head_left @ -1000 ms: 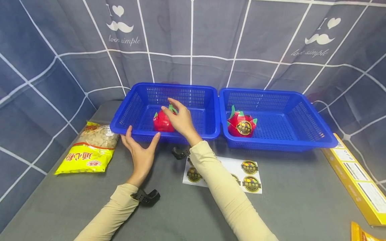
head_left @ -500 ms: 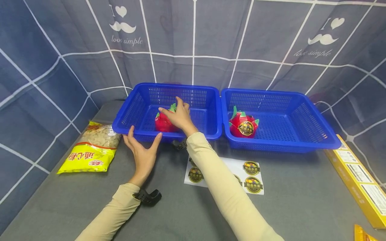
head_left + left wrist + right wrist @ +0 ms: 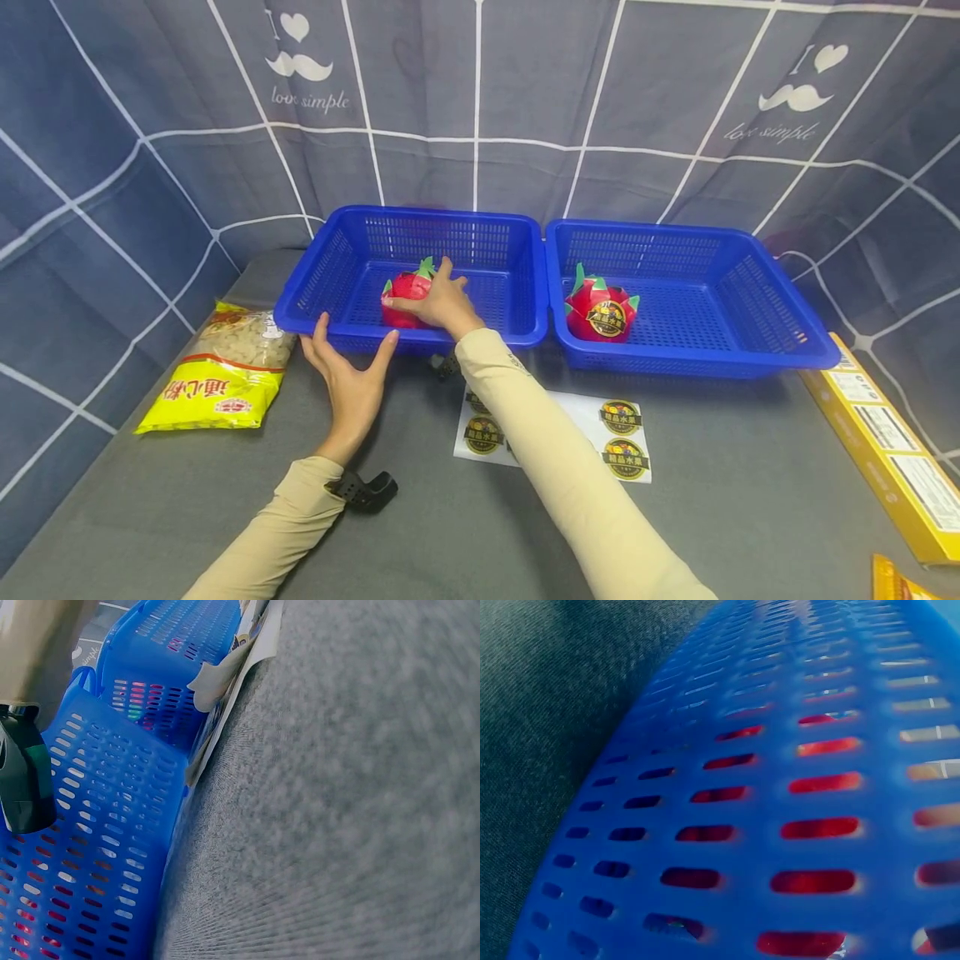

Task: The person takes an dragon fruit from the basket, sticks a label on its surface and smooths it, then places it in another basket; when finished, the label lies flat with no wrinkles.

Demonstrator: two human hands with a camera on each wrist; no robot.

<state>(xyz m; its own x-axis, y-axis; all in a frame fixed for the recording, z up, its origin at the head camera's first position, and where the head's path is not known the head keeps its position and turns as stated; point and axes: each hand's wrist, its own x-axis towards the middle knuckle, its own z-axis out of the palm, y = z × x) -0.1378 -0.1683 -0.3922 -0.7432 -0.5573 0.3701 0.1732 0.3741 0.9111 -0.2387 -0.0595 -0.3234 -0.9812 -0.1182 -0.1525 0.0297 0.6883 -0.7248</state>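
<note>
In the left blue basket [image 3: 517, 275] sits a red dragon fruit [image 3: 411, 287] with green tips. My right hand [image 3: 448, 307] reaches over the front rim and grips it, thumb across its front and fingers at its right side. My left hand [image 3: 351, 392] has its fingers spread, the fingertips and thumb tip right at that basket's front rim. Red shows through the slots of the basket wall [image 3: 757, 855] in the right wrist view. The left wrist view catches the right sleeve [image 3: 41, 652] beside the basket; neither wrist view shows a hand.
A second blue basket [image 3: 780, 308] adjoins on the right, holding another dragon fruit [image 3: 602, 312] with a round label. A sheet of round stickers [image 3: 585, 425] lies under the right forearm. A macaroni bag [image 3: 225, 367] lies left; a yellow box [image 3: 892, 450] and an orange packet [image 3: 892, 579] lie right.
My right hand has come down from above the dragon fruit, and its thumb has moved down onto the fruit's front. The left hand has stayed at the rim.
</note>
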